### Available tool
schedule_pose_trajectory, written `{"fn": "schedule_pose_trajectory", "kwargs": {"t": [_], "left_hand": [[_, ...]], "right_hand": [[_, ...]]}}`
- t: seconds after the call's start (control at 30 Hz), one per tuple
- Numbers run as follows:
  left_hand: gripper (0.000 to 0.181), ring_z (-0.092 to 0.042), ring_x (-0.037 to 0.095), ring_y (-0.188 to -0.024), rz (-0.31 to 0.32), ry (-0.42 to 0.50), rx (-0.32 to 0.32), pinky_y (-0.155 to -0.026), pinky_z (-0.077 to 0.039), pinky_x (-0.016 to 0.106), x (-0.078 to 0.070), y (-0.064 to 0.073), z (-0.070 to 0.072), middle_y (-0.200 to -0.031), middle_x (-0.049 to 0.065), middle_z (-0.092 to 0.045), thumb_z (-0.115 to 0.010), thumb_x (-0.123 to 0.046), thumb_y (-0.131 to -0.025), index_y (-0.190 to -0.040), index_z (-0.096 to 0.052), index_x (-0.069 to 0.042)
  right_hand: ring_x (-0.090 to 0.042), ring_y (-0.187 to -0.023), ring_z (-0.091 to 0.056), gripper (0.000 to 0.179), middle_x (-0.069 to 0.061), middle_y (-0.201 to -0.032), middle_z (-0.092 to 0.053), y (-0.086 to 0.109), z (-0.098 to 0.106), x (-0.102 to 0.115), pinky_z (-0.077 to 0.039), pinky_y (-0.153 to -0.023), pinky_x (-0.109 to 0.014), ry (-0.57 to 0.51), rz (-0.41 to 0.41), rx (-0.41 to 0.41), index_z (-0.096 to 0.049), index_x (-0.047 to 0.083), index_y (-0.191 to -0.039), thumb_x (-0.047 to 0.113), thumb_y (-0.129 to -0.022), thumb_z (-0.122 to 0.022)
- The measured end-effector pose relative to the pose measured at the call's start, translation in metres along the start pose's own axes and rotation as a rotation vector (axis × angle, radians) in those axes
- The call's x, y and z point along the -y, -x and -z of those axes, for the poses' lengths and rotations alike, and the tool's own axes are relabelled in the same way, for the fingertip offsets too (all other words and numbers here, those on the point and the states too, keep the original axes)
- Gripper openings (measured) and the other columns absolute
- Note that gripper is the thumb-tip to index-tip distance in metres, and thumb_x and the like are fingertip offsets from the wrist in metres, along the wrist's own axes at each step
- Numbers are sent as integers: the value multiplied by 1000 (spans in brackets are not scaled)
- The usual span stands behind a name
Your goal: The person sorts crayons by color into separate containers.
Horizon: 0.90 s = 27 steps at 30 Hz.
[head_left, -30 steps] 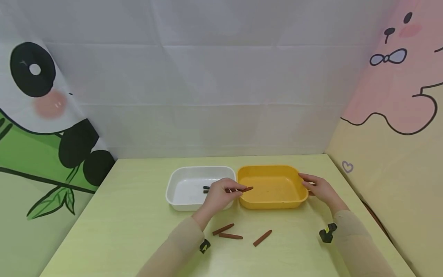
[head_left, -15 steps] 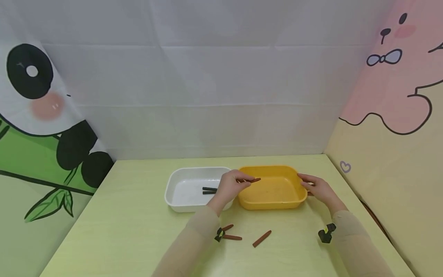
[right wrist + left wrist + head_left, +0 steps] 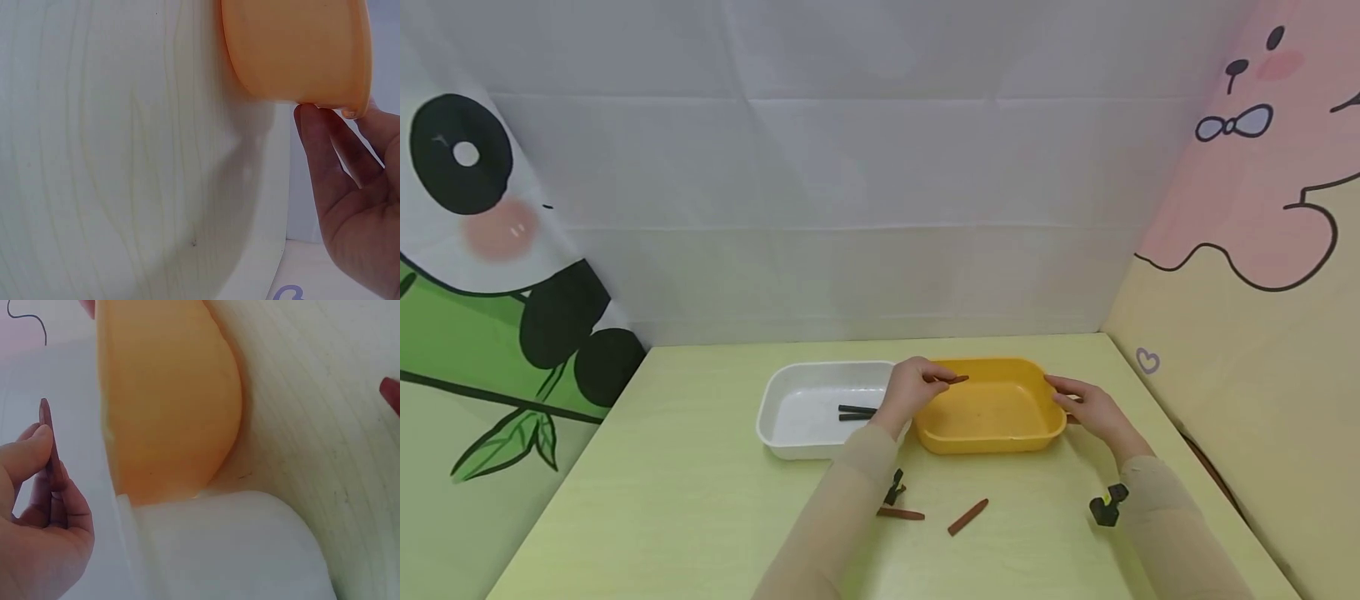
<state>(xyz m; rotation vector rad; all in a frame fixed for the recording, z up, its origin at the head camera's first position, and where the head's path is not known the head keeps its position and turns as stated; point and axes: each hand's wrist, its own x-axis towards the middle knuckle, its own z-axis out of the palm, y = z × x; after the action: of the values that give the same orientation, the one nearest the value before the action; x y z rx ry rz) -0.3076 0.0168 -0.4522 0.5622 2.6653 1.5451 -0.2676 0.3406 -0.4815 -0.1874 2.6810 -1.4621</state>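
In the head view my left hand pinches a brown crayon between thumb and fingers, above the left part of the yellow tray. The left wrist view shows this crayon from the side, its tapered tip pointing away. My right hand grips the yellow tray at its right end. Seen from the right wrist, the fingertips press the tray's outer wall and the thumb lies by the rim. Two black sticks lie in the white tray, partly hidden by the left hand and forearm.
The white tray stands left of the yellow one, ends close together. Nearer on the pale table lie a brown crayon and another brown crayon, partly behind the left sleeve. A white sheet hangs behind the table.
My left hand has moved right and away with the brown crayon, from between the trays to above the yellow tray. Its sleeve now covers part of the crayons on the table. My right hand stays put.
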Motion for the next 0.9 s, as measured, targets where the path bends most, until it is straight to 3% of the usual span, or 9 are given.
{"fn": "schedule_pose_trajectory", "kwargs": {"t": [0.3,0.47,0.67,0.9], "left_hand": [[12,-58,15,-82,-14,4,-2,-71,-53,23,2,-4,-6,-95,4,-69,-73,-4,-89,-97,-80,-8],[14,-58,16,-82,-24,-31,-51,-71,-52,22,6,-8,-13,-95,3,-69,-75,-4,-87,-100,-80,-8],[26,-63,19,-94,-16,-10,-114,-83,-54,27,5,-6,-19,-106,5,-69,-74,-4,-88,-114,-76,-10],[25,-62,20,-97,-25,23,-79,-86,-53,29,5,1,-16,-110,4,-69,-73,-4,-90,-114,-76,-11]], "right_hand": [[-47,-117,-55,46,-35,-144,-39,0,0,1,-58,-81,-38,9,23,15,-41,-9,-144,13,-104,-51],[-47,-118,-54,47,-35,-145,-38,0,0,1,-58,-81,-38,10,12,16,-41,-8,-145,13,-104,-51],[-47,-118,-54,46,-34,-146,-38,0,0,3,-58,-82,-38,2,1,16,-42,-8,-145,12,-104,-52],[-46,-117,-55,47,-35,-145,-39,-1,0,2,-58,-81,-39,10,1,17,-42,-8,-145,13,-104,-52]]}}
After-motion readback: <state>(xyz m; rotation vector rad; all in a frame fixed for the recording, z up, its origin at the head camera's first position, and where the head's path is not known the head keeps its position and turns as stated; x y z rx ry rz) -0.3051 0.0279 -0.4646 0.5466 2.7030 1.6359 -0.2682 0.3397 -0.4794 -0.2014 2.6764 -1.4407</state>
